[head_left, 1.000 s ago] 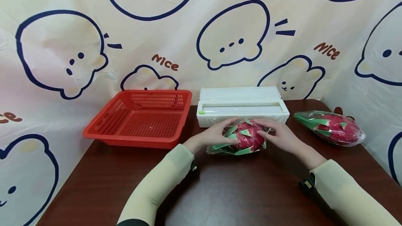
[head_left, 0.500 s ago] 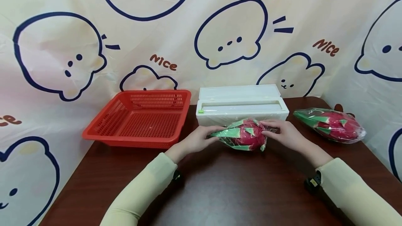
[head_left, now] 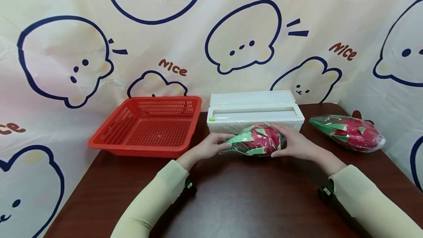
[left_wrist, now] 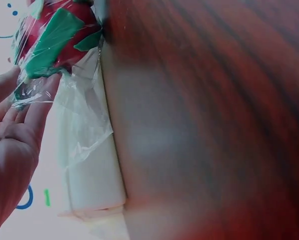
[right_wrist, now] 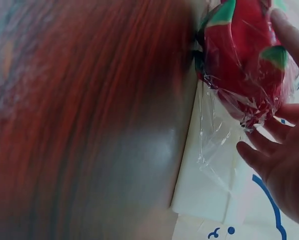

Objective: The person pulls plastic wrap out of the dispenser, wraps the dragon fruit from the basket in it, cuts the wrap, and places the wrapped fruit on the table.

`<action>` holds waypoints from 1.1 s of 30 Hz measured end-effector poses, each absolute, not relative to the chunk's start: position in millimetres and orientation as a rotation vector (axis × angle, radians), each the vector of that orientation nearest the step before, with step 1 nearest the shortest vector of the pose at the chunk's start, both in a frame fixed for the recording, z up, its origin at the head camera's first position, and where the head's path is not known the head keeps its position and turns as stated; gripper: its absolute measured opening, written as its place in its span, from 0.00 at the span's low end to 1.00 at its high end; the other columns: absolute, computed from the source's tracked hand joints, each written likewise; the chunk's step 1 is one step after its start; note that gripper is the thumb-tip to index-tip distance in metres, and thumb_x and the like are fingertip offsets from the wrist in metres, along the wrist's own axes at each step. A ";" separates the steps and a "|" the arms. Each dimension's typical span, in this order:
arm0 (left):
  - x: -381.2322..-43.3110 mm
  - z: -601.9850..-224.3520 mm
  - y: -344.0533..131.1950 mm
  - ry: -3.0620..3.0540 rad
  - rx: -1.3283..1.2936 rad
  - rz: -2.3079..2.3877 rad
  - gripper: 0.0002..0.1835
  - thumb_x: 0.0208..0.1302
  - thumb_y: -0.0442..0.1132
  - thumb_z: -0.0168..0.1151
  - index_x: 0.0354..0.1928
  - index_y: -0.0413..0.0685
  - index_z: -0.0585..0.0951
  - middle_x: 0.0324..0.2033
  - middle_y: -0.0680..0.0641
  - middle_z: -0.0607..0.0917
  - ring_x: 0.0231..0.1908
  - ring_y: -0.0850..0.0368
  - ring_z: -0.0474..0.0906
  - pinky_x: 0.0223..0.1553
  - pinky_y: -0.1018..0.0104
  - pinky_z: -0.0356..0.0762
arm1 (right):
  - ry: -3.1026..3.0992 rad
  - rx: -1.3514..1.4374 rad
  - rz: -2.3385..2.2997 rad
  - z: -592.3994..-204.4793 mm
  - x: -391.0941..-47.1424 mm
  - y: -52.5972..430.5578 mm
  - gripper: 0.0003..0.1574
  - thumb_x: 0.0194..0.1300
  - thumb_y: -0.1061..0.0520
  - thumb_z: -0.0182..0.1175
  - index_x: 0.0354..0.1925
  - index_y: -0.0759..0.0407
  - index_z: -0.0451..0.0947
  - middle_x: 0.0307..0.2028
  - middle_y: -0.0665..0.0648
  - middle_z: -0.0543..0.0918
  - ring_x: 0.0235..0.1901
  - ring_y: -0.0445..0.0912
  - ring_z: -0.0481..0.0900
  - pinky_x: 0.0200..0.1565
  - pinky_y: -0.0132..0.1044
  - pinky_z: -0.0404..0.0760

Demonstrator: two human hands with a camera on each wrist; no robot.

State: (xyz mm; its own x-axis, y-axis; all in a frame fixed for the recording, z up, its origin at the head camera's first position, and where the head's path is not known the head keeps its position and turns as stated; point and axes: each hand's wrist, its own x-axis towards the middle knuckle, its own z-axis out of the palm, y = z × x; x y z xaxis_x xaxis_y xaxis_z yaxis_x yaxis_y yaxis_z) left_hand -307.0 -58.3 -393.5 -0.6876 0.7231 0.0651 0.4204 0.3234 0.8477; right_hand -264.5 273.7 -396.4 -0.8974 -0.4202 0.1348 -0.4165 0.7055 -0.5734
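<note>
A pink dragon fruit (head_left: 266, 139) with green leaf tips, wrapped in clear plastic film, lies level between my hands, close in front of the white box. My left hand (head_left: 209, 146) pinches its green leafy end between thumb and fingers. Around the rounded end curves my right hand (head_left: 295, 142), thumb at the near side and fingers at the far side. In the left wrist view a loose flap of clear film (left_wrist: 87, 120) hangs below the fruit. The right wrist view shows crumpled film (right_wrist: 249, 112) gathered at the rounded end, beside the fingertips.
Behind the fruit stands a white cling film box (head_left: 252, 111), lid raised, with a roll inside. A red plastic basket (head_left: 158, 148) sits at the left. Another wrapped dragon fruit (head_left: 351, 135) lies at the right. A patterned sheet (head_left: 165, 39) hangs behind the brown table (head_left: 244, 197).
My left hand has slid left from the fruit's body to its leafy end. The right hand now spreads wider around the rounded end. The fruit has turned, with its leaves pointing left.
</note>
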 end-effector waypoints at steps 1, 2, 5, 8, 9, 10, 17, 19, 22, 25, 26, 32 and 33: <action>-306.6 -393.9 -58.1 2.263 1.014 1.314 0.20 0.70 0.34 0.57 0.63 0.42 0.75 0.38 0.46 0.83 0.29 0.57 0.73 0.30 0.68 0.72 | 2.897 -0.712 -0.960 -396.8 -265.2 273.2 0.67 0.47 0.39 0.76 0.74 0.59 0.52 0.66 0.69 0.61 0.63 0.64 0.59 0.57 0.66 0.65; -306.2 -394.2 -57.9 2.259 1.002 1.322 0.20 0.70 0.34 0.58 0.63 0.42 0.76 0.38 0.47 0.83 0.29 0.58 0.73 0.30 0.68 0.71 | 2.898 -0.716 -0.951 -396.7 -265.7 272.6 0.68 0.46 0.40 0.77 0.74 0.59 0.52 0.66 0.68 0.61 0.63 0.64 0.59 0.57 0.66 0.66; -306.6 -395.8 -57.8 2.229 0.938 1.353 0.20 0.70 0.34 0.57 0.63 0.42 0.76 0.37 0.47 0.84 0.29 0.59 0.73 0.30 0.68 0.72 | 2.916 -0.736 -0.920 -396.2 -267.6 271.8 0.66 0.46 0.42 0.77 0.73 0.59 0.53 0.65 0.67 0.62 0.62 0.63 0.61 0.56 0.65 0.67; -308.2 -398.2 -57.9 2.201 0.875 1.379 0.20 0.70 0.34 0.57 0.63 0.42 0.75 0.37 0.48 0.84 0.28 0.59 0.73 0.29 0.68 0.71 | 2.958 -0.741 -0.869 -394.8 -270.4 272.5 0.62 0.47 0.42 0.77 0.72 0.60 0.57 0.64 0.67 0.64 0.60 0.63 0.63 0.56 0.64 0.68; -308.9 -398.6 -57.8 2.197 0.861 1.386 0.20 0.71 0.34 0.57 0.63 0.42 0.75 0.36 0.47 0.84 0.27 0.59 0.72 0.29 0.68 0.71 | 2.965 -0.734 -0.855 -394.1 -271.3 273.0 0.61 0.48 0.42 0.76 0.72 0.60 0.58 0.63 0.68 0.64 0.60 0.63 0.64 0.56 0.64 0.68; -309.9 -399.1 -57.6 2.204 0.855 1.388 0.20 0.71 0.35 0.57 0.63 0.42 0.75 0.37 0.47 0.85 0.28 0.59 0.72 0.30 0.68 0.71 | 2.966 -0.731 -0.852 -393.5 -272.3 273.5 0.61 0.48 0.42 0.76 0.72 0.61 0.58 0.63 0.68 0.65 0.59 0.63 0.64 0.56 0.64 0.68; -313.3 -386.8 -55.5 2.315 0.956 1.294 0.22 0.70 0.36 0.59 0.64 0.42 0.74 0.47 0.47 0.83 0.34 0.58 0.74 0.36 0.66 0.74 | 2.946 -0.697 -0.882 -393.9 -274.8 273.5 0.62 0.47 0.40 0.76 0.71 0.62 0.60 0.63 0.67 0.65 0.60 0.63 0.63 0.56 0.64 0.68; -313.0 -381.3 -54.7 2.359 1.022 1.256 0.23 0.69 0.36 0.59 0.65 0.43 0.73 0.53 0.46 0.81 0.43 0.57 0.76 0.44 0.63 0.76 | 2.945 -0.704 -0.882 -394.4 -274.7 273.5 0.61 0.47 0.39 0.76 0.71 0.62 0.60 0.63 0.67 0.65 0.60 0.63 0.63 0.56 0.65 0.68; -311.1 -373.5 -52.8 2.436 1.076 1.242 0.24 0.67 0.37 0.61 0.65 0.45 0.73 0.59 0.45 0.77 0.57 0.52 0.73 0.56 0.54 0.71 | 2.941 -0.709 -0.882 -393.5 -274.1 272.8 0.62 0.47 0.39 0.76 0.71 0.61 0.60 0.63 0.67 0.65 0.60 0.63 0.63 0.56 0.65 0.67; -308.3 -368.6 -48.6 2.472 1.091 1.270 0.26 0.65 0.40 0.64 0.65 0.48 0.73 0.61 0.47 0.75 0.61 0.48 0.70 0.59 0.47 0.68 | 2.933 -0.705 -0.885 -392.6 -273.6 272.4 0.62 0.46 0.39 0.76 0.71 0.60 0.60 0.64 0.66 0.65 0.60 0.62 0.62 0.57 0.65 0.66; -307.3 -367.8 -45.9 2.489 1.110 1.254 0.27 0.64 0.42 0.66 0.65 0.50 0.73 0.61 0.48 0.75 0.62 0.49 0.69 0.60 0.47 0.67 | 2.931 -0.700 -0.885 -392.5 -273.4 272.1 0.62 0.46 0.39 0.76 0.72 0.60 0.60 0.64 0.66 0.65 0.61 0.62 0.62 0.57 0.65 0.66; -302.3 -372.0 -22.5 2.583 1.299 0.949 0.45 0.55 0.51 0.74 0.73 0.63 0.62 0.69 0.52 0.65 0.65 0.55 0.63 0.61 0.52 0.66 | 2.947 -0.703 -0.877 -393.8 -272.5 272.5 0.62 0.47 0.38 0.76 0.71 0.60 0.60 0.64 0.66 0.65 0.60 0.62 0.63 0.56 0.65 0.68; -301.8 -373.7 -19.1 2.597 1.311 0.897 0.48 0.53 0.52 0.75 0.74 0.64 0.59 0.69 0.52 0.63 0.64 0.54 0.63 0.60 0.52 0.67 | 2.950 -0.701 -0.879 -394.2 -272.4 272.6 0.62 0.47 0.38 0.76 0.71 0.60 0.60 0.64 0.66 0.65 0.60 0.62 0.63 0.56 0.65 0.68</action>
